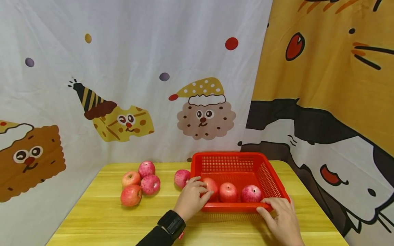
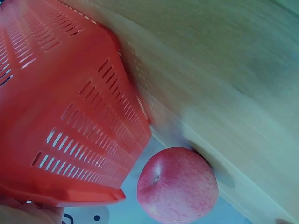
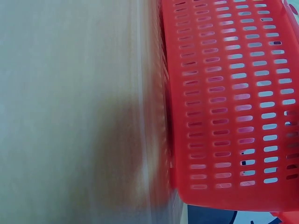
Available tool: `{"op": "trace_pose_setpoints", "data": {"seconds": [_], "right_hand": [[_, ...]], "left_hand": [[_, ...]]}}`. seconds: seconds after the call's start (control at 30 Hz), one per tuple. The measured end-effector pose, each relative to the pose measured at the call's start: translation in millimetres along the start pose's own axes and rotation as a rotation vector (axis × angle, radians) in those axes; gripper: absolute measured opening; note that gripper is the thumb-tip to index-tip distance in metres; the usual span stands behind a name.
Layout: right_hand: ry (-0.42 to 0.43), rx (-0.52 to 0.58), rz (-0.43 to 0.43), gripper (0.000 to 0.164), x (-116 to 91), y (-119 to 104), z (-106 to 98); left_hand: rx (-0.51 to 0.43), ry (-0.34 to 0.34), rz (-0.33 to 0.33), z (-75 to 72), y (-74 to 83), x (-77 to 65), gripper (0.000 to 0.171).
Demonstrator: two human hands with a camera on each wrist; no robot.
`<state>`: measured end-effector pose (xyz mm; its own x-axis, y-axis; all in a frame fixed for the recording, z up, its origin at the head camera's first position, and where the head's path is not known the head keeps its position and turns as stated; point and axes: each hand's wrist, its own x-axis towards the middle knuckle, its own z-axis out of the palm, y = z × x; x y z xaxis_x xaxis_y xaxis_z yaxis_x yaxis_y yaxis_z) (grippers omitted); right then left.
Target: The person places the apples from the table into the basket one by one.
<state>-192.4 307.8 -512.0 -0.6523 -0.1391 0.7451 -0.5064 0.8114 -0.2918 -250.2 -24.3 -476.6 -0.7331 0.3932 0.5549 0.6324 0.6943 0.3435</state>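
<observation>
A red plastic basket [image 1: 234,207] with slotted walls stands on the table. Inside it, near the front wall, lie three apples: one partly behind the left hand [image 1: 210,187], a light red one in the middle [image 1: 228,193] and a darker pink one [image 1: 251,193]. My left hand [image 1: 191,198] holds the basket's front left corner, fingers bent over the rim. At the front right corner, my right hand [image 1: 281,218] grips the rim, thumb on the near side. Just outside the left wall sits another apple [image 1: 182,178], which also shows beside the basket in the left wrist view [image 2: 177,185].
Several apples [image 1: 150,185] sit in a group on the left of the wooden table [image 1: 101,215]. A cartoon-printed curtain [image 1: 138,51] hangs behind the table and along its right side. The left wrist wears a black band [image 1: 171,223].
</observation>
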Motion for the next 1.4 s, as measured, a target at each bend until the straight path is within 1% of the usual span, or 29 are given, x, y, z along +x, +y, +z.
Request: {"op": "trace_pose_setpoints", "data": {"seconds": [0.13,0.33,0.47,0.53,0.6,0.7,0.73,0.8,0.87,0.93,1.0,1.03,1.1,1.2,1.23,1.3,1.4], "right_hand": [[0.0,-0.001,-0.003,0.032,0.3,0.5,-0.7],[0.015,-0.003,-0.01,0.032,0.1,1.1,-1.0],[0.011,-0.001,-0.007,0.031,-1.1,1.3,-0.7],[0.008,0.005,-0.007,0.031,-1.2,1.5,-0.8],[0.006,0.007,-0.007,0.031,-1.0,2.2,-1.2],[0.004,0.003,-0.002,0.031,0.1,2.5,-2.8],[0.004,0.0,0.0,0.031,0.2,2.5,-3.2],[0.002,-0.005,0.006,0.031,0.1,2.3,-3.8],[0.0,-0.01,0.011,0.031,-0.6,1.9,-3.9],[0.0,-0.012,0.011,0.031,-1.6,1.4,-3.4],[-0.003,-0.012,0.015,0.031,-2.9,1.7,-2.8],[-0.005,-0.013,0.018,0.031,-3.4,1.8,-2.4],[-0.005,-0.013,0.024,0.031,-4.2,2.5,-1.5],[0.003,-0.01,0.021,0.031,-4.2,3.3,-0.1],[0.006,-0.009,0.017,0.031,-3.9,3.4,0.4],[0.01,-0.006,0.007,0.031,-3.2,3.5,1.2],[0.008,-0.002,-0.003,0.031,-2.1,3.0,1.0]], "left_hand": [[0.015,0.015,0.006,0.9,0.3,1.0,0.023],[0.016,0.033,-0.004,1.1,0.4,-1.0,0.022],[0.017,0.031,-0.019,-1.0,-5.0,-6.7,0.03],[0.033,0.039,-0.028,-2.9,-11.6,-10.3,0.038],[0.048,0.064,-0.034,-5.3,-21.1,-12.8,0.043],[0.065,0.108,-0.046,-7.3,-40.5,-13.8,0.041],[0.08,0.11,-0.045,-7.3,-47.4,-13.7,0.041],[0.125,0.086,-0.053,-6.8,-60.5,-13.3,0.044],[0.182,0.03,-0.074,-5.4,-70.7,-12.5,0.051],[0.231,-0.034,-0.108,-2.9,-78.1,-11.5,0.057],[0.254,-0.076,-0.154,0.0,-82.9,-8.4,0.062],[0.259,-0.088,-0.18,1.8,-84.6,-6.3,0.064],[0.261,-0.092,-0.225,5.7,-87.4,-1.5,0.065],[0.249,-0.083,-0.282,11.1,-88.8,4.9,0.059],[0.247,-0.085,-0.289,12.8,-88.9,5.7,0.057],[0.263,-0.11,-0.286,15.9,-88.6,4.6,0.054],[0.29,-0.154,-0.246,19.2,-88.0,-1.3,0.048]]}}
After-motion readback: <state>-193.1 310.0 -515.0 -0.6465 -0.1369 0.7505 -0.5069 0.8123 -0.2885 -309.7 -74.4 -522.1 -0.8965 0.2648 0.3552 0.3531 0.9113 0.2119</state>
